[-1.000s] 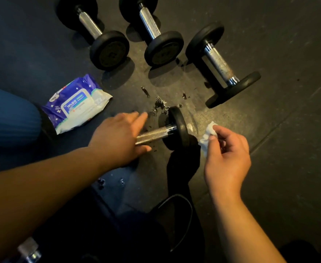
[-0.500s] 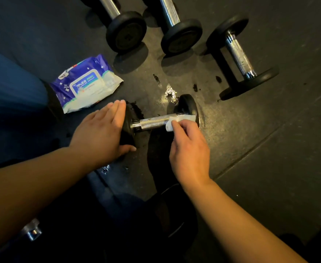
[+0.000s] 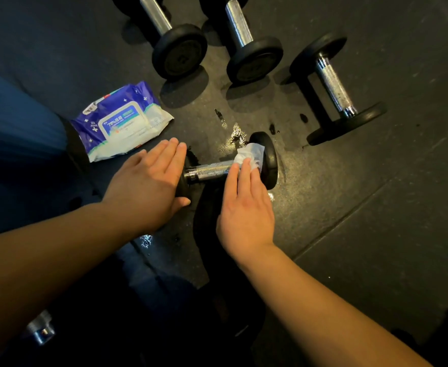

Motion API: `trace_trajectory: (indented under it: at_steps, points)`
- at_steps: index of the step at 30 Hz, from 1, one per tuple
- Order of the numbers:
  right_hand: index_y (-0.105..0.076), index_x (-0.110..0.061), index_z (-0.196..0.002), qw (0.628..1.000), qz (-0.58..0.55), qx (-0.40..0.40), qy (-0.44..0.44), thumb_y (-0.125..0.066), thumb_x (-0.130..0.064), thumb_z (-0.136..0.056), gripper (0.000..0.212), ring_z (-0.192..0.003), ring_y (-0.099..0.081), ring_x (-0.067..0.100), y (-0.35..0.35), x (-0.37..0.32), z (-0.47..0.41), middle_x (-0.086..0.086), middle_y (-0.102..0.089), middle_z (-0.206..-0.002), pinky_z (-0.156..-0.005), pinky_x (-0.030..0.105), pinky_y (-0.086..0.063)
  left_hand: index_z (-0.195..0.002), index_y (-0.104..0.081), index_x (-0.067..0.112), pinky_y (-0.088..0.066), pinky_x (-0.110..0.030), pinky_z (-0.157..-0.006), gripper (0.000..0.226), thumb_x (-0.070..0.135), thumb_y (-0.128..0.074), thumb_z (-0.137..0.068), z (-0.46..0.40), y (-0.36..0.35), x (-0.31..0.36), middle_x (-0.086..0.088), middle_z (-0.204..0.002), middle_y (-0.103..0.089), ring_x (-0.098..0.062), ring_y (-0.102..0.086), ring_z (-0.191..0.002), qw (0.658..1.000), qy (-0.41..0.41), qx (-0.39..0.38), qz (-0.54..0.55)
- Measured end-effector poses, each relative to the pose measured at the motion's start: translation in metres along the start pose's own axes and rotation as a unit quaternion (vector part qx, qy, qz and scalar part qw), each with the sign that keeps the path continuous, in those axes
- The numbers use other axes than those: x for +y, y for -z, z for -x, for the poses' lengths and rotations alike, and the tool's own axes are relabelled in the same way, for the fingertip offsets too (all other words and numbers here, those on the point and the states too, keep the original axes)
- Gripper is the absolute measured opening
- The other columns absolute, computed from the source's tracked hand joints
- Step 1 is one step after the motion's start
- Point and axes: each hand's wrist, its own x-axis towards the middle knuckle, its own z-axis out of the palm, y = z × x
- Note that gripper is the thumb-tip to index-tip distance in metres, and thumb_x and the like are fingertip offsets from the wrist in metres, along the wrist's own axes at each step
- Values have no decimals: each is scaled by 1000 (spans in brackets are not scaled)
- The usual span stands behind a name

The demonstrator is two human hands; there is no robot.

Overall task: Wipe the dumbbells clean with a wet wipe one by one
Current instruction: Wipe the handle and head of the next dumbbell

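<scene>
Four dumbbells lie on the dark floor [image 3: 376, 207], and I take the nearest dumbbell [image 3: 212, 170] as my landmark. Left of it sits the wipe packet [image 3: 119, 123], just beyond my left hand [image 3: 148, 186], whose straight, flat fingers press against the dumbbell's left head. My right hand [image 3: 246, 207] lies over its chrome handle, straight fingers pressing the wet wipe [image 3: 249, 154] against the handle's right end, touching the right head. Beyond it stand the left spare dumbbell [image 3: 169, 35] and middle spare dumbbell [image 3: 246, 43]; beyond and right lies the right spare dumbbell [image 3: 334, 86].
</scene>
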Motion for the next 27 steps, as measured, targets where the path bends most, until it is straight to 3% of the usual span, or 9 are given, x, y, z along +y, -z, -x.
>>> trace_trajectory:
  at_steps: [6,14,17,21,27]
  points:
    - [-7,2,-157,999,-19,-35,-13,-43,-22,-97,74,-153,-9,34,13,-6,-26,23,-7,-165,-120,42,-28,-157,6,11,-20,-44,-121,124,73,-63,-75,2,1,3,-12,-165,-2,-23,-8,-152,1000,2,-13,1]
    - [-8,4,-157,999,-21,-29,5,-46,-18,-92,78,-152,-13,36,16,-2,-20,23,-15,-164,-121,43,-25,-157,7,16,-22,-38,-121,127,66,-73,-72,-29,18,-22,-8,-166,-3,-22,-11,-152,992,1,-78,94]
    - [-10,4,-156,999,-22,-26,-2,-44,-18,-94,74,-152,-13,36,17,-4,-29,23,-14,-164,-121,42,-25,-157,-9,13,-30,-40,-116,118,60,-76,-72,-19,16,-17,-10,-163,-18,-25,-25,-147,995,19,-27,95]
    - [-5,2,-157,999,-32,-28,-5,-44,-20,-96,75,-154,-7,34,16,-8,-44,21,-8,-166,-122,39,-20,-150,-32,3,-38,-43,-109,99,51,-77,-76,-2,6,-5,-19,-152,-39,-32,-42,-137,998,22,63,7]
    - [-6,2,-157,999,-34,-18,0,-46,-17,-95,76,-153,-9,35,16,-6,-41,22,-11,-165,-122,41,-21,-157,-11,10,-25,-42,-119,89,51,-56,-92,-27,18,-26,-14,-163,-18,-27,-22,-149,999,17,9,36]
